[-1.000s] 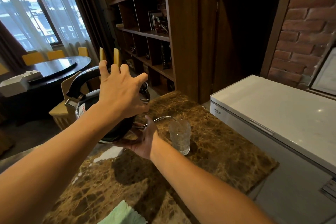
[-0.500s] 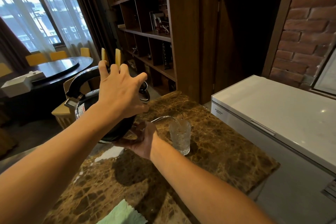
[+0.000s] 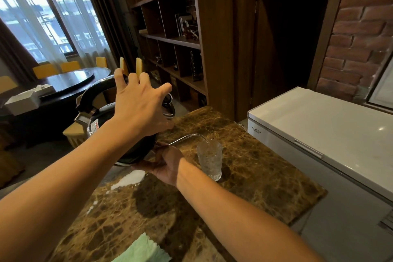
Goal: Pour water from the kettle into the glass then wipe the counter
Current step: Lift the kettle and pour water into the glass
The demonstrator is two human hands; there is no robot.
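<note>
Brown marble counter point(image 3: 244, 176) holds the glass point(image 3: 210, 160) under the tilted black kettle point(image 3: 127, 134)'s thin spout, the left hand point(image 3: 140, 108) with spread fingers on top, the right hand point(image 3: 165, 166) cupping its bottom; pouring is underway, and wiping with the green cloth point(image 3: 142, 251) is left.

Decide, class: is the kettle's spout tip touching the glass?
Cannot tell. In the head view the spout tip hangs at the rim of the glass, overlapping it, with no clear gap or contact visible.
</note>
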